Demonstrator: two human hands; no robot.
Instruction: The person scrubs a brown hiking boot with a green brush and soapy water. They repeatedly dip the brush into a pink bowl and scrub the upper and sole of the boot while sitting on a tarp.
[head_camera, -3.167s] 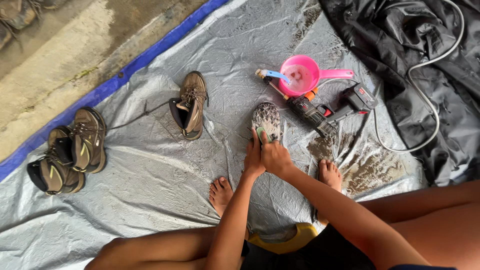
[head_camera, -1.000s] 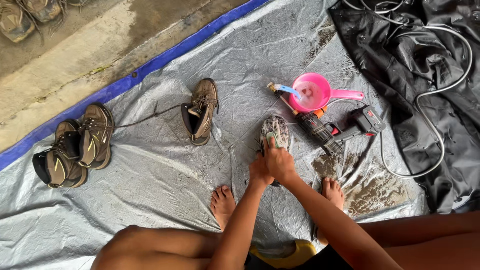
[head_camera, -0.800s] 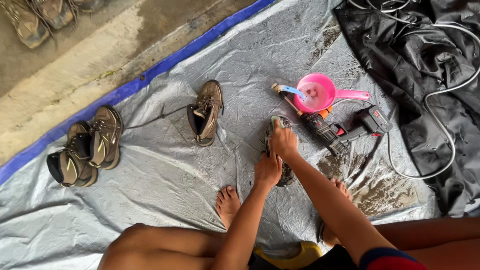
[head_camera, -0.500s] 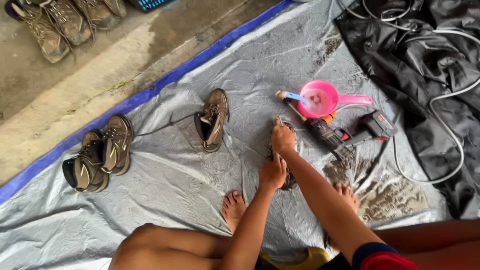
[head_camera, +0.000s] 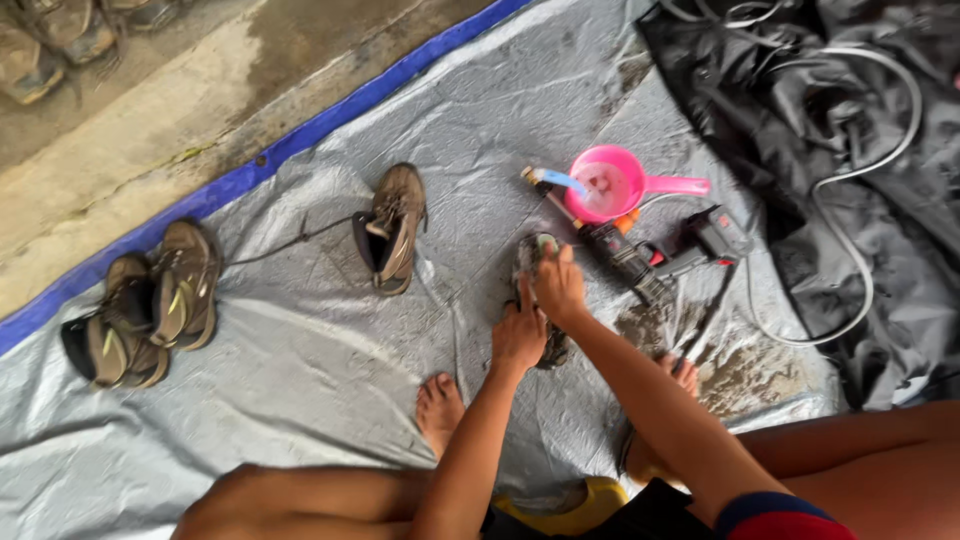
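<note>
A muddy boot (head_camera: 533, 262) lies sole-up on the grey tarp (head_camera: 300, 370), in front of my bare feet. My left hand (head_camera: 518, 335) grips its near end. My right hand (head_camera: 558, 285) presses on the boot's far part, fingers closed over it; whether it holds anything small I cannot tell. Much of the boot is hidden under both hands.
A single brown boot (head_camera: 392, 225) lies to the left, a pair of boots (head_camera: 150, 305) farther left. A pink scoop (head_camera: 610, 185) and a black power tool (head_camera: 665, 250) with a cord sit just behind the muddy boot. Black fabric (head_camera: 850, 150) covers the right. Concrete lies beyond the tarp's blue edge (head_camera: 300, 145).
My right hand slid from the near end up to the far part of the boot. The left hand stayed at the near end. The camera view shifted.
</note>
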